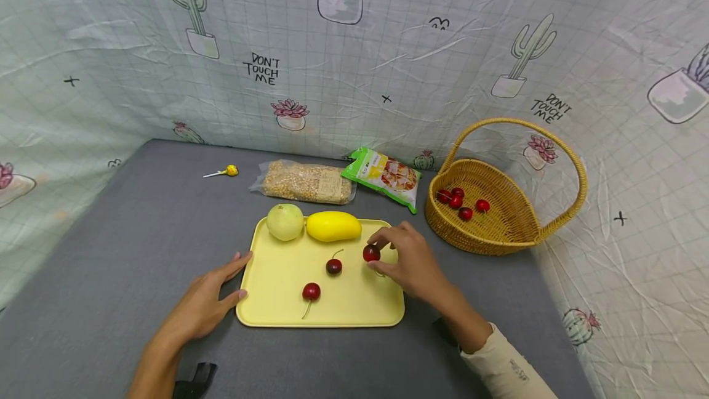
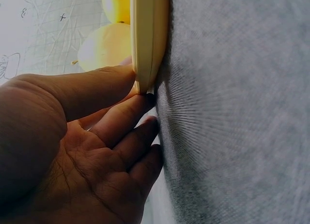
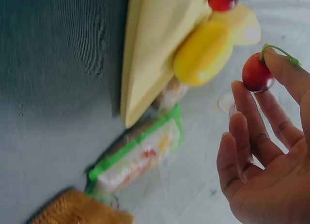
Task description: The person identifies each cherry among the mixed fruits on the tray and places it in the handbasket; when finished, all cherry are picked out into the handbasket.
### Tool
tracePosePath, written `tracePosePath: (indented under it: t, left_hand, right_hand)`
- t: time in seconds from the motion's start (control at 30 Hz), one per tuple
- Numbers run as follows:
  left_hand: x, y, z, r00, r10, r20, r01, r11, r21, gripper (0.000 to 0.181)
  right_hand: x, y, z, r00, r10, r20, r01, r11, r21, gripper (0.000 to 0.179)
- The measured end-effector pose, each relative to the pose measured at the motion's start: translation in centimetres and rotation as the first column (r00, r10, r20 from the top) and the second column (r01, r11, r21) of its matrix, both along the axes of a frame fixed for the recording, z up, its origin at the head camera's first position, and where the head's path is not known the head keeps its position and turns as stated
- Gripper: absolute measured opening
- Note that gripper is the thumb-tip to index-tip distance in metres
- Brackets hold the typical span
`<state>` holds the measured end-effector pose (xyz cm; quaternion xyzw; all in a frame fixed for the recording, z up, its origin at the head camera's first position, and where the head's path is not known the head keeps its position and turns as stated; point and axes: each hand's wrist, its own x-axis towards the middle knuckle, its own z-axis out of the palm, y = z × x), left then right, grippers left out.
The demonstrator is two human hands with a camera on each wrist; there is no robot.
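Observation:
Between thumb and fingertips my right hand (image 1: 412, 261) pinches a dark red cherry (image 3: 257, 72) with a green stem, above the right side of a yellow tray (image 1: 277, 316). Two more cherries lie on the tray: one near its middle (image 1: 333, 266) and one closer to the front edge (image 1: 311, 292). A pale green round fruit (image 1: 285, 222) and a yellow mango-shaped fruit (image 1: 333, 226) sit along the tray's back edge. My left hand (image 1: 202, 302) touches the tray's left edge with thumb and fingertips, its fingers fairly straight.
A wicker basket (image 1: 520, 202) with a tall handle stands right of the tray, holding several cherries (image 1: 455, 202). Behind the tray lie a clear bag of yellow kernels (image 1: 304, 181) and a green-edged packet (image 1: 388, 176). A wrapped lollipop (image 1: 231, 170) lies at the back left.

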<state>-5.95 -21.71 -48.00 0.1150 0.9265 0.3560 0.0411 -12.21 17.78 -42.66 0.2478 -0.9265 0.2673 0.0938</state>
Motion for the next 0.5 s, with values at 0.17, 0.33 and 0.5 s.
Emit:
tracePosePath:
  t: [0.17, 0.33, 0.5]
  left_hand:
    - [0.0, 0.0, 0.0, 1.0, 0.0, 0.01, 0.0, 1.0, 0.004, 0.076]
    - [0.0, 0.0, 0.0, 1.0, 0.0, 0.018, 0.0, 1.0, 0.004, 0.076]
    - [-0.1, -0.1, -0.1, 1.0, -0.002, 0.013, 0.002, 1.0, 0.005, 0.076]
  right_hand:
    - [-0.8, 1.6, 1.3, 0.998, -0.066, -0.024, 0.066, 0.998, 0.017, 0.037]
    - [-1.8, 3.4, 2.4, 0.993, -0.117, 0.003, 0.117, 0.993, -0.024, 0.037]
    - [-2.8, 5.2, 3.1, 0.987, -0.157, 0.046, 0.161, 0.983, -0.091, 0.036]
